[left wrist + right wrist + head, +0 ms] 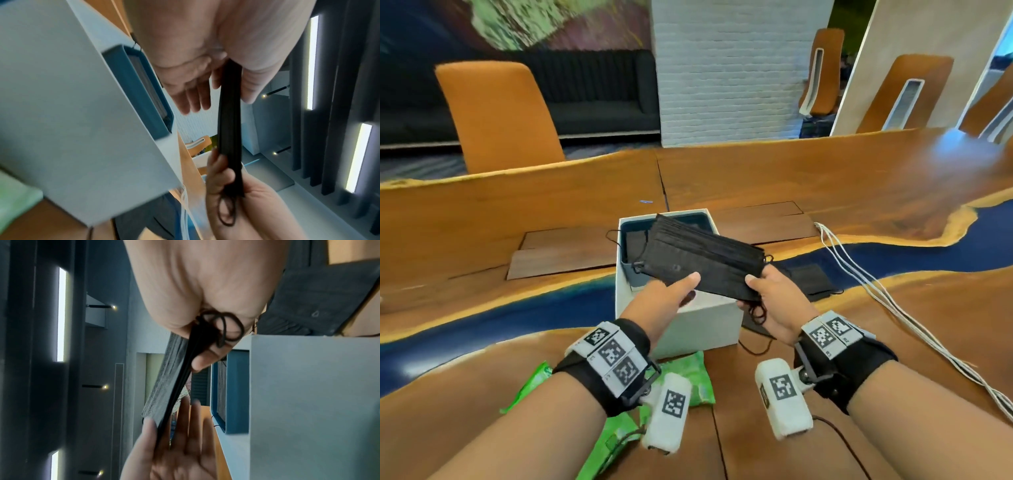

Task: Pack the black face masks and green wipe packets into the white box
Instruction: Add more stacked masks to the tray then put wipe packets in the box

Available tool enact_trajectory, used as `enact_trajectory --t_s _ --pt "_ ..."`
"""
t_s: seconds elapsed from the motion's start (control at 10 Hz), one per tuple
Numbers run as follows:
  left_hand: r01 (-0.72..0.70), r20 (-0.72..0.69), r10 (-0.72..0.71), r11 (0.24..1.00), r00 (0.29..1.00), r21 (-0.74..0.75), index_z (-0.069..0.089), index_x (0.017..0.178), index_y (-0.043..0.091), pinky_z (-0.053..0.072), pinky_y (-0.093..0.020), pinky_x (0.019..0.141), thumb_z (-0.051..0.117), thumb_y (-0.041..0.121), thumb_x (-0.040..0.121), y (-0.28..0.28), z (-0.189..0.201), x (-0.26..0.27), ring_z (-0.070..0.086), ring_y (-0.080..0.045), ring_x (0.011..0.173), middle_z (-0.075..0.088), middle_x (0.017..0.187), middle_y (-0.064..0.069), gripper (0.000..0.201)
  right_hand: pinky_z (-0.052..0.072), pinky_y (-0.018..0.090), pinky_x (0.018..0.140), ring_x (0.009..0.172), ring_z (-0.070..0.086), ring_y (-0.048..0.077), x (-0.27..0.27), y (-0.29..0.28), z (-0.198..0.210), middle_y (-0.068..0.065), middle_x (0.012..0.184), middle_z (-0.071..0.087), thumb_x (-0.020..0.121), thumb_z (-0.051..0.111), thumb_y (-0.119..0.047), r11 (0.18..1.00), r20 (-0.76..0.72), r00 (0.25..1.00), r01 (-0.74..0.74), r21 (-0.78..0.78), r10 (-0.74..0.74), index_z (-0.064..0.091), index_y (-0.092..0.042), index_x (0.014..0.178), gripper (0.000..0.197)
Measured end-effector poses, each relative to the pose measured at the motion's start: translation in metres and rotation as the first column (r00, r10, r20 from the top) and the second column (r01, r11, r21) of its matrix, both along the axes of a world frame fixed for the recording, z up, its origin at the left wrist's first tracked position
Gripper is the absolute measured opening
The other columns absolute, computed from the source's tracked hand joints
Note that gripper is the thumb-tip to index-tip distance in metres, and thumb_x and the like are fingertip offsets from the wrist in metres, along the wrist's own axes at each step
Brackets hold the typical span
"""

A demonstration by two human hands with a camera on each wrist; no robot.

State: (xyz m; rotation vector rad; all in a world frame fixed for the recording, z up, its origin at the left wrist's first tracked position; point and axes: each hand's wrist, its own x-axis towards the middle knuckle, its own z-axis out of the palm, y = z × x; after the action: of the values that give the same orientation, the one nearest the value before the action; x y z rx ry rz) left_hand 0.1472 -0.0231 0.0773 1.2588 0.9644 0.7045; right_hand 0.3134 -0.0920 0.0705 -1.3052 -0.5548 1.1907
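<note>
A stack of black face masks [705, 260] hangs tilted over the white box [705, 318]. My right hand [753, 291] pinches its right end, with ear loops dangling below the fingers. My left hand [681, 291] meets the stack's near edge: the thumb lies on top and the straight fingers spread beneath. In the left wrist view a gap shows between those fingers and the stack [229, 121]. The box has a blue liner [625, 240] with more black masks inside. Green wipe packets [695, 373] lie on the table under my forearms.
More black masks [811, 277] lie on the table right of the box. White cables [876, 291] run along the right side. An orange chair [500, 113] stands beyond the table's far edge, with a white brick pillar [726, 68] behind.
</note>
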Motion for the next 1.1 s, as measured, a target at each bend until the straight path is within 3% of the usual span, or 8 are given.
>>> enact_trajectory --t_s 0.1,0.3,0.5,0.7,0.8,0.9,1.0,1.1 --pt "0.078 -0.251 -0.030 0.979 0.968 0.186 0.049 0.121 0.031 0.032 -0.028 0.102 0.058 0.044 0.088 0.018 0.006 -0.024 0.046 -0.010 0.118 0.053 0.127 0.012 0.036 0.048 0.018 0.046 0.070 0.056 0.015 0.001 0.020 0.002 0.008 0.098 0.059 0.100 0.035 -0.003 0.999 -0.024 0.999 0.035 -0.035 -0.036 0.050 -0.014 0.100 0.019" --pt "0.064 -0.556 0.073 0.972 0.828 0.224 0.037 0.140 0.037 0.030 -0.046 0.112 0.048 0.035 0.095 0.061 -0.022 -0.058 0.033 -0.023 0.136 0.034 0.149 0.000 0.046 0.044 0.019 0.043 0.063 0.053 0.018 0.017 0.071 0.010 0.015 0.084 0.057 0.099 0.032 0.001 0.992 0.011 0.999 0.053 -0.111 -0.052 0.046 -0.010 0.094 0.019" --pt "-0.073 -0.539 0.016 0.994 0.842 -0.085 0.002 0.146 0.048 0.044 -0.035 0.090 0.038 0.047 0.095 0.077 -0.045 -0.053 0.054 -0.028 0.109 0.032 0.151 -0.012 0.063 0.039 0.018 0.037 0.058 0.048 0.019 0.030 0.131 0.016 0.015 0.078 0.052 0.099 0.029 0.000 0.939 0.087 0.996 -0.005 -0.344 0.037 0.041 -0.007 0.101 0.014" --pt "-0.225 -0.532 0.090 0.955 0.842 -0.194 0.005 0.147 0.048 0.031 -0.035 0.106 0.017 0.054 0.098 0.086 -0.067 -0.047 0.038 -0.035 0.132 0.033 0.150 -0.014 0.051 0.031 0.017 0.033 0.032 0.047 0.017 0.028 0.182 0.013 0.014 0.071 0.050 0.102 0.029 -0.006 0.848 0.335 0.907 -0.043 -0.528 0.255 0.034 -0.006 0.076 0.027" --pt "-0.209 -0.458 0.105 0.961 0.883 -0.182 0.012 0.145 0.052 0.027 -0.042 0.112 0.021 0.065 0.090 0.084 -0.077 -0.044 0.037 -0.031 0.134 0.033 0.152 -0.005 0.057 0.052 0.025 0.058 0.066 0.062 0.024 0.021 0.204 -0.002 0.013 0.084 0.054 0.098 0.036 -0.004 0.853 0.468 0.815 -0.060 -0.518 0.342 0.043 -0.008 0.080 0.020" --pt "-0.210 -0.428 0.099 0.953 0.898 -0.219 0.015 0.145 0.049 0.027 -0.047 0.114 0.022 0.071 0.085 0.087 -0.080 -0.044 0.037 -0.029 0.135 0.032 0.152 -0.005 0.065 0.048 0.031 0.094 0.112 0.054 0.031 0.027 0.220 -0.027 0.010 0.101 0.056 0.099 0.041 -0.015 0.830 0.688 0.541 -0.035 -0.557 0.484 0.057 -0.002 0.117 0.027" --pt "-0.215 -0.413 0.134 0.964 0.901 -0.156 0.007 0.152 0.027 0.019 -0.031 0.114 0.020 0.040 0.103 0.085 -0.084 -0.046 0.020 -0.022 0.144 0.017 0.157 -0.001 0.052 0.053 0.021 0.062 0.105 0.057 0.032 0.014 0.220 -0.018 0.015 0.111 0.058 0.093 0.051 -0.011 0.848 0.687 0.596 0.018 -0.530 0.416 0.043 -0.002 0.132 0.041" --pt "-0.221 -0.370 0.143 0.959 0.918 -0.177 0.009 0.151 0.035 0.020 -0.035 0.117 0.021 0.045 0.101 0.086 -0.088 -0.046 0.025 -0.023 0.142 0.023 0.155 0.003 0.052 0.041 0.026 0.071 0.102 0.056 0.029 0.015 0.217 -0.019 0.016 0.121 0.057 0.089 0.060 -0.014 0.866 0.718 0.591 0.062 -0.495 0.368 0.039 -0.002 0.132 0.050"
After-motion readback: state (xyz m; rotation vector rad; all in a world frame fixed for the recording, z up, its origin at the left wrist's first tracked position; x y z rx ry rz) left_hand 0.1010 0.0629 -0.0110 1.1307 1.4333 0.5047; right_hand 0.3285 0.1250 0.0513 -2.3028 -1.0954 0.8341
